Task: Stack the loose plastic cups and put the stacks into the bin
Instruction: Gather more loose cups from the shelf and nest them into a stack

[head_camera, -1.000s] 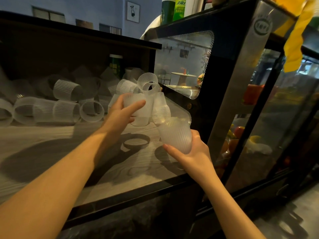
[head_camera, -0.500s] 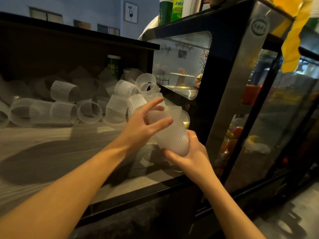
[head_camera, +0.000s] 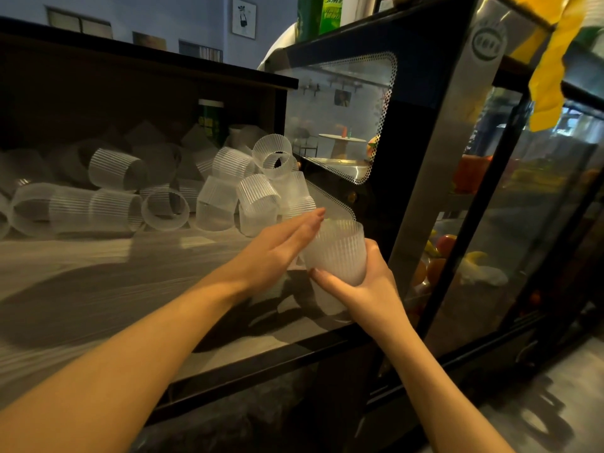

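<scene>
The right hand (head_camera: 366, 289) is curled round a short stack of ribbed plastic cups (head_camera: 338, 255), thumb across the near side and fingers behind, holding it mouth-up and leaning a little away, just above the right end of the desk (head_camera: 98, 289). The left hand (head_camera: 277, 253) is flat, fingers straight and together, its tips laid against the left of the stack's rim; it holds nothing.

The loose cups (head_camera: 235, 194) lie beyond and to the left of both hands, heaped against the back of the desk under a dark shelf (head_camera: 147, 60). The nearest ones, a few standing mouth-down or tipped, sit just past the left fingertips, so the left hand is the nearer one for the next pick and the reach runs forward and slightly left. Farther left more cups (head_camera: 98, 210) lie on their sides, their long axes running across the desk, some already nested end to end.

Room to move is good in front of the heap, where the desk top is bare. To the right the glass case (head_camera: 425, 158) stands close to the held stack, so any swing that way is tight. The shelf overhead limits how high a cup can be lifted at the back. No bin shows here, so where the stack goes I cannot tell.
</scene>
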Tool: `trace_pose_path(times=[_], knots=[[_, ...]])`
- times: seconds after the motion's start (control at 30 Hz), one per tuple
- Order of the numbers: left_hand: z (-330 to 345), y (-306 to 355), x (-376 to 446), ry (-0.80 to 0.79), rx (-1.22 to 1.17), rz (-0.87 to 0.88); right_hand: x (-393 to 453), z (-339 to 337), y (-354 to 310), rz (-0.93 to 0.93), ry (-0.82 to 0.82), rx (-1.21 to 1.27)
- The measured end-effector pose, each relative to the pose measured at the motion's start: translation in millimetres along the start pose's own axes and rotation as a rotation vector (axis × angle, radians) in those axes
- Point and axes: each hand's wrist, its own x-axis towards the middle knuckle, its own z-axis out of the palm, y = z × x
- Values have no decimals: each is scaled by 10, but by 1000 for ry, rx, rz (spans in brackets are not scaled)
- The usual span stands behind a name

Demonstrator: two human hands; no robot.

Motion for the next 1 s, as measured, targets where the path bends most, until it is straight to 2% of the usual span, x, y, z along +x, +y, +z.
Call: trace_pose_path(times=[0.1,0.2,0.4,0.5,0.63,0.73,0.9,1.0], knots=[[11,-105,63,244,-49,-13,-48,-21,-19,8,87,64],[-30,-300,145,355,184,-127,-112,-27,-29,10,172,109],[25,-312,447,281,241,-356,-227,-38,-5,51,275,158],[71,-286,633,278,150,-544,-232,-37,-2,56,281,170],[173,-298,727,252,131,-609,-232,-37,3,53,295,183],[157,-316,697,245,3,-620,-228,-35,7,54,300,178],[-40,-407,542,343,-428,-614,-236,-23,-3,28,278,116],[-201,-372,478,378,-505,-581,-233,-27,-10,28,201,80]])
